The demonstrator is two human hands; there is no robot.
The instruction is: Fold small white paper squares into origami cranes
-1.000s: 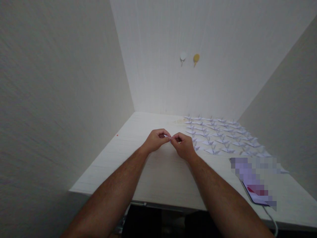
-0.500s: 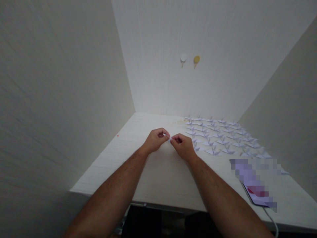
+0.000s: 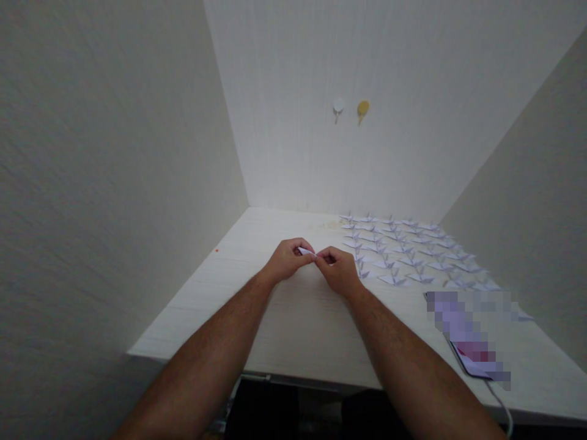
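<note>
Above the middle of the white table, a small piece of folded white paper (image 3: 306, 251) is pinched between the fingertips of both hands. My left hand (image 3: 288, 263) is closed on it from the left, and a pale pointed part shows between thumb and fingers. From the right, my right hand (image 3: 340, 269) grips the paper's other end, fingertips almost touching those of the left. Most of the paper is covered by the fingers, so its exact fold is hard to make out. Just right of my right hand, several white paper cranes (image 3: 393, 280) stand in rows.
A phone (image 3: 463, 360), partly blurred out, lies at the table's (image 3: 192, 299) right front with a white cable (image 3: 504, 406) attached. Walls enclose the back and both sides. A white hook (image 3: 338, 106) and a yellow hook (image 3: 362, 108) are on the back wall.
More of the white folded paper now shows within my left hand's grip. Both hands stay in nearly the same place, and the view has shifted very slightly.
</note>
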